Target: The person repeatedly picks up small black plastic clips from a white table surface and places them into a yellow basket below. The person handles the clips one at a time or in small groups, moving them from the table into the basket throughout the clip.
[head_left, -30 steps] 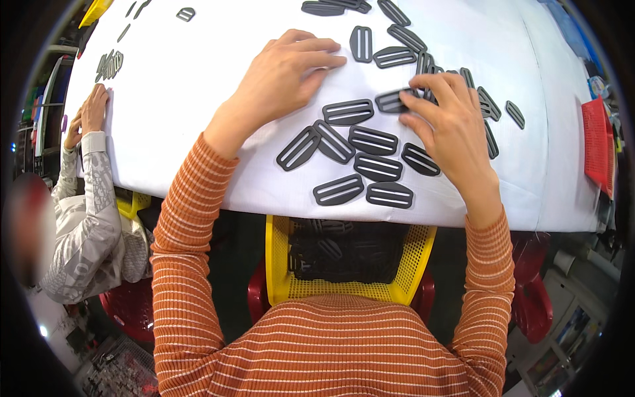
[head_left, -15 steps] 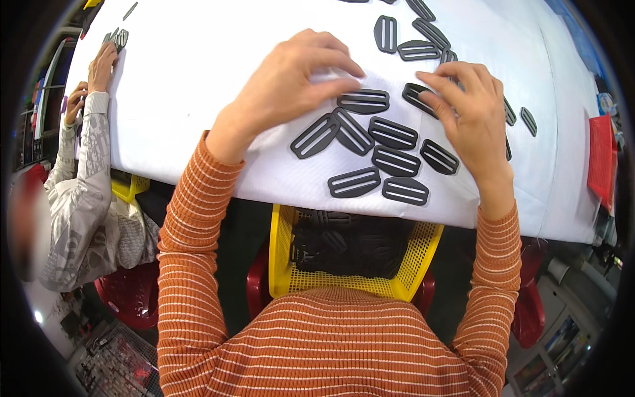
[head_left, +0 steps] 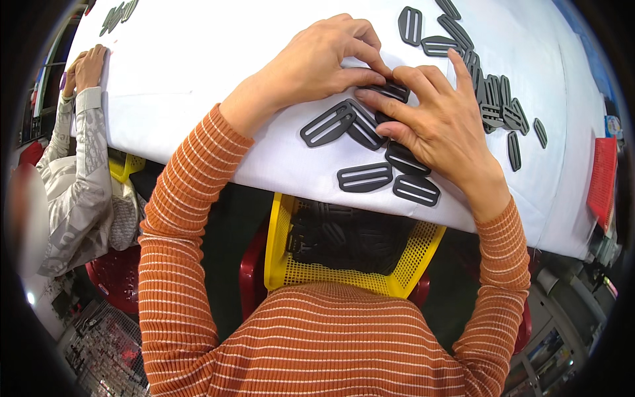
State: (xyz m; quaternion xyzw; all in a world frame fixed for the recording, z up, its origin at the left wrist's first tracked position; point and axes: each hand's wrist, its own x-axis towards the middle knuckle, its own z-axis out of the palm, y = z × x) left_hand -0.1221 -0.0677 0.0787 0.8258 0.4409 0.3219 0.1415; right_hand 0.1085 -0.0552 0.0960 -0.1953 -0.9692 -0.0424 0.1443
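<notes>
Black slide buckles, flat with two long slots, lie on the white-covered table (head_left: 165, 126). My left hand (head_left: 331, 59) has thumb and index finger pinched together at the far edge of one slide buckle (head_left: 393, 90). Over the same buckle and its neighbours spreads my right hand (head_left: 440, 119), palm down with fingers apart, hiding part of them. Left of the right hand, two buckles (head_left: 327, 124) overlap. Nearer the table edge lie another buckle (head_left: 365, 177) and one beside it (head_left: 416, 190).
More buckles (head_left: 491, 106) form a loose pile beyond my right hand. A yellow basket (head_left: 281, 264) holding black pieces sits below the table edge before me. A red tray (head_left: 602, 178) stands at the far right. At left, a person's hands (head_left: 89, 69) rest at the table edge.
Both my hands have come together over the near buckles; the left finger and thumb have closed. The other person's hands have drawn back from their buckles.
</notes>
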